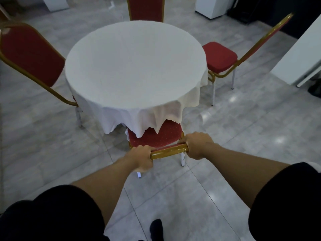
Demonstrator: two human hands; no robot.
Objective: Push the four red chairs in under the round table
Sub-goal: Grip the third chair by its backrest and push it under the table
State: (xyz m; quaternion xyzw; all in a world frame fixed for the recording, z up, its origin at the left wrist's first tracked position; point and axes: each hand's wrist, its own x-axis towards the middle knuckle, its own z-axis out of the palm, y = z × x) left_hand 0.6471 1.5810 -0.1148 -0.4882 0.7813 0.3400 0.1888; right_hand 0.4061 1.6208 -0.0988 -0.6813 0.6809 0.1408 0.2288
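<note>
A round table (135, 66) under a white cloth fills the middle. The near red chair (161, 136) stands right in front of me, the front of its seat under the hanging cloth. My left hand (140, 158) and my right hand (198, 145) each grip an end of its gold top rail. The left red chair (31, 53) sits close against the table with its seat hidden by the cloth. Behind the table, only the backrest of the far red chair (145, 9) shows. The right red chair (220, 56) stands out from the table, most of its seat exposed.
Glossy grey floor tiles (225, 127) surround the table. White cabinets (213, 6) stand at the back right, a white panel (298, 54) leans in at the right edge, and another white unit (57, 3) is at the back left. My dark shoe (156, 230) shows at the bottom.
</note>
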